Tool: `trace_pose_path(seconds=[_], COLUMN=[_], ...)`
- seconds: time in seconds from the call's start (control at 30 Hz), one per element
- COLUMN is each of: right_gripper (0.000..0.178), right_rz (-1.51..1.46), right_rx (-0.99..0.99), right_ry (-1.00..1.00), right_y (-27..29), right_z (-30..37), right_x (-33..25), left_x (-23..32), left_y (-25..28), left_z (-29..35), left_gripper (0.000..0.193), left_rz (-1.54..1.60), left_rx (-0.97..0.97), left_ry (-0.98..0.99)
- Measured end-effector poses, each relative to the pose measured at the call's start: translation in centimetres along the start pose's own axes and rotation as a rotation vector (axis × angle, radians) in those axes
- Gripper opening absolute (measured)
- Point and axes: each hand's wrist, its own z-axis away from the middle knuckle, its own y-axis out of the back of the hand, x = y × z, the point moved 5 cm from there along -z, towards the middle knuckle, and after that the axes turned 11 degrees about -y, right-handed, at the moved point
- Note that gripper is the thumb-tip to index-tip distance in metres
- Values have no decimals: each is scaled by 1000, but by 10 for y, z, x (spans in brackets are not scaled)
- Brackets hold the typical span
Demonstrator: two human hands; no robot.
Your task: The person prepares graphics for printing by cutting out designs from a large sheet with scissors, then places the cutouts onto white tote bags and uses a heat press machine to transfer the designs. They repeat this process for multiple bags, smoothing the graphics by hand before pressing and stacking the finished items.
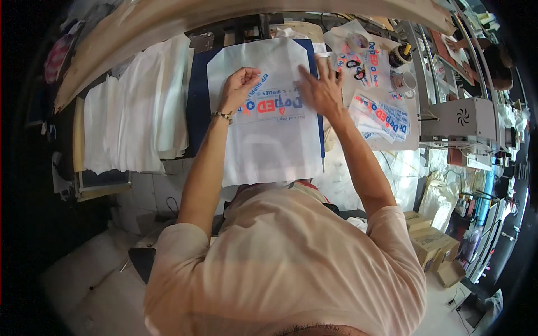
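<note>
A white sheet (272,151) with cut upper corners lies on a dark blue board (199,103) in front of me. On its middle rests a clear film printed in red and blue (272,106). Over the film's left end, my left hand (241,88) has its fingertips drawn together in a pinch; whatever is between them is too small to make out. My right hand (324,89) is over the sheet's right edge, beside the film's right end, fingers apart and partly blurred. A beaded bracelet (222,116) circles my left wrist.
Stacked white sheets (131,106) lie left of the board. To the right, a table carries more printed films (378,115), black-handled scissors (356,70), a tape roll (357,42) and a dark cup (399,56). A grey machine (459,120) stands farther right, above cardboard boxes (431,243).
</note>
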Motion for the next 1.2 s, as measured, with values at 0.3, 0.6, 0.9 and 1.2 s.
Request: trace_pose_path(seconds=[0.3,0.6,0.9,1.2], right_gripper=[46,46,44,16], right_rz=[-82,-775,-993,-588], right_rx=[97,24,19,291], right_ry=[-146,-319,-388,-229], right_y=[-1,-30,-25,22], right_z=[-25,30,37,53], right_x=[49,37,31,5], left_x=[8,38,37,41], left_y=[-4,-44,-83,-80], left_z=[0,-18,-23,-27], left_gripper=[17,18,21,24], left_rz=[-44,-325,-546,-560], left_rx=[-17,-276,-334,-307], left_ry=[3,9,-59,-90])
